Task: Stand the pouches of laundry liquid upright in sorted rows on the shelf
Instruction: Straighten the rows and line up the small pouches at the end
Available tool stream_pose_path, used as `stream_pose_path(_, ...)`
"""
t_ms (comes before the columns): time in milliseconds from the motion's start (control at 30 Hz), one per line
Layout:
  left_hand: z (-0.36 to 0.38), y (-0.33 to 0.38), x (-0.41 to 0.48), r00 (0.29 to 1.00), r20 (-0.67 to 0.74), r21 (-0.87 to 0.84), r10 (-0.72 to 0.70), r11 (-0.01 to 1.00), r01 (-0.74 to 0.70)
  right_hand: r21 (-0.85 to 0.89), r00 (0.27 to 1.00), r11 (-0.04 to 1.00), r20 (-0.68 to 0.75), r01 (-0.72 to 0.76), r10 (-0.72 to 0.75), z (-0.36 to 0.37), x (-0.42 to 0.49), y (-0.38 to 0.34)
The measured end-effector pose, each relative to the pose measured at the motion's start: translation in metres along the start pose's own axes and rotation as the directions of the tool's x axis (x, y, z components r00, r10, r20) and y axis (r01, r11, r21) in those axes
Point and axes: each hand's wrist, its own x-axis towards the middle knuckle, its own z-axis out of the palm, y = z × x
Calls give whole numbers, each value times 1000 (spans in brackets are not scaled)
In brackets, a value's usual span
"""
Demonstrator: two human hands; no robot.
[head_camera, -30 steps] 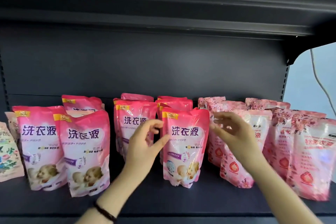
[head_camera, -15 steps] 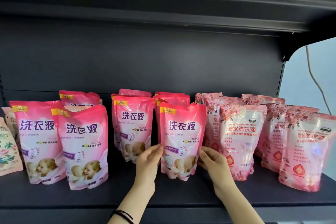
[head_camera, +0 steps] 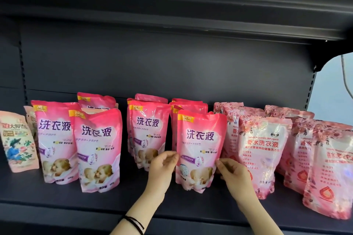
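Note:
A bright pink pouch with purple lettering stands upright at the front of the dark shelf, heading a row of like pouches. My left hand pinches its lower left edge with curled fingers. My right hand pinches its lower right edge. Another row of the same pink pouches stands just left of it, and two more fronts stand further left. Rose-patterned pouches stand in rows on the right.
A peach pouch with a flower picture stands at the far left, another partly hidden behind it. The upper shelf overhangs the pouches. A grey cable hangs beyond the shelf's right upright. Bare shelf runs along the front edge.
Both hands dropped from the pouch's upper sides to its lower edges, and their fingers have since curled onto those edges. The pouch stands in the same place.

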Motion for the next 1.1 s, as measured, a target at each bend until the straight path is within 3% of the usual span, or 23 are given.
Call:
stream_pose_path(67, -6, 5, 0, 997, 54, 157, 58, 985, -66, -214, 995, 975, 87, 62, -44, -10, 0, -7)
stream_pose_path(133, -18, 8, -2, 984, 131, 408, 117, 899, -161, -423, 981, 899, 191, 116, -37, -21, -1, -13)
stream_pose_path(233, -41, 15, -12, 950, 251, 791, 187, 526, -312, -590, 957, 794, 287, 146, 37, -32, -5, -24)
stream_pose_path(333, -63, 23, -22, 916, 355, 882, 189, 257, -395, -608, 942, 775, 333, 173, 50, -27, -15, -39)
stream_pose_path(400, -78, 29, -29, 898, 412, 884, 154, 170, -435, -586, 932, 788, 360, 188, 45, -18, -24, -50)
stream_pose_path(500, -107, 37, -39, 884, 453, 878, 117, 117, -465, -567, 920, 800, 389, 196, 51, 7, -39, -61)
stream_pose_path(700, -190, 51, -55, 908, 400, 898, 129, 144, -416, -541, 909, 826, 408, 162, 88, 75, -79, -84)
stream_pose_path(867, -256, 54, -64, 949, 285, 911, 135, 270, -312, -428, 918, 895, 391, 124, 59, 132, -108, -103)
stream_pose_path(933, -274, 49, -62, 971, 218, 891, 102, 386, -240, -392, 927, 913, 372, 110, 48, 151, -115, -107)
stream_pose_path(1033, -282, 38, -57, 988, 141, 708, 61, 691, -143, -274, 942, 956, 336, 107, -9, 173, -116, -115)
stream_pose_path(1100, -276, 33, -55, 993, 115, 597, 33, 797, -96, -177, 961, 979, 272, 97, -46, 186, -110, -119)
